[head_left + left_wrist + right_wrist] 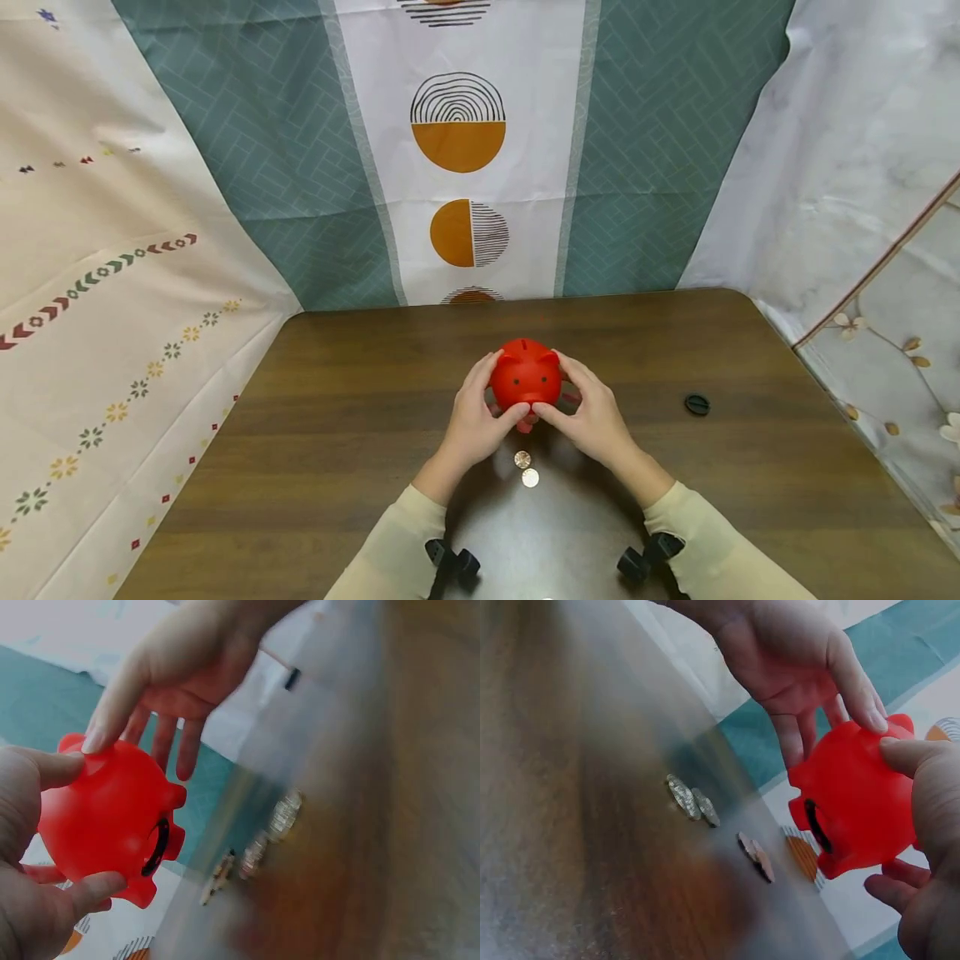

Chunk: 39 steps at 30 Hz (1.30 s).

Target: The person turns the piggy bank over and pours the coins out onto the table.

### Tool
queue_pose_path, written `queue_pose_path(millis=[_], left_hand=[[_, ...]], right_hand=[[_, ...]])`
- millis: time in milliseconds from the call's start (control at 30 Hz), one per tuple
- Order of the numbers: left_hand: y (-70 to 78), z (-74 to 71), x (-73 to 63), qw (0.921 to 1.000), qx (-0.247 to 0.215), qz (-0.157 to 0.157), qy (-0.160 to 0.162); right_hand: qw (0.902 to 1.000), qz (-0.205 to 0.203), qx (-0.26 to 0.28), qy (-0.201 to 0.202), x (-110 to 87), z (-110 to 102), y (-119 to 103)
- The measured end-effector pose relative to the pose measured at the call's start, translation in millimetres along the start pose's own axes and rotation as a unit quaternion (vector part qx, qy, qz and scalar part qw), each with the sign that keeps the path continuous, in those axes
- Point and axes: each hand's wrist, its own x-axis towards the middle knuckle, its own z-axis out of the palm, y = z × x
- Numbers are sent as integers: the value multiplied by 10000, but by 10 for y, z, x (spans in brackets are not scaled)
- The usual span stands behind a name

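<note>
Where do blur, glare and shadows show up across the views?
Head: piggy bank fairly crisp, pale glare on the table's near side, dark shadows flanking it; left wrist: table heavily smeared, coins soft; right wrist: table hazy, with a blurry reddish patch.

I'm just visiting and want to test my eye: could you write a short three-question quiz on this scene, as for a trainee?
1. Multiple choice: what colour is the piggy bank that the left hand and right hand hold? A) blue B) red C) green
2. True or false: the black cap lies between the two hands.
3. Fill in: small, shiny ____ lie on the table.

Key: 1. B. 2. False; it lies off to the right. 3. Coins.
</note>
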Motion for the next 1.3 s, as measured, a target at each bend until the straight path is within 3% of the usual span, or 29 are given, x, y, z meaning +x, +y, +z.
queue_pose_path(millis=[133,300,367,467,533,600,700,767,1033,1100,1233,1300], left_hand=[[-9,1,-1,9999,-122,-56,-47],[-34,12,-20,9992,229,-242,-235],[-12,18,-13,9991,359,148,-139],[56,6,11,9926,353,1144,193],[91,-6,22,9872,415,1497,353],[95,-12,20,9910,290,1287,230],[47,-1,-1,9988,244,401,-123],[15,10,-10,9995,177,41,-269],[-55,33,-43,9995,82,-138,-276],[-47,35,-42,9997,166,166,-121],[71,3,-17,9904,206,1324,346],[92,-8,-8,9887,208,1426,419]], right_hand=[[10000,32,-19,9,-5,11,8],[9996,200,-98,-166,2,2,15],[9997,-160,-156,31,18,-20,-10],[9918,-1135,-254,532,51,-50,-77],[9892,-1306,-219,635,62,-55,-105],[9938,-993,-127,491,54,-44,-101],[10000,-31,-75,41,13,-11,-40],[9997,225,-100,-63,-7,4,-14],[9989,438,-135,-83,-51,30,15],[9997,100,-200,78,-50,22,-3],[9893,-1231,-212,751,-5,-14,-93],[9873,-1356,-181,806,9,-19,-111]])
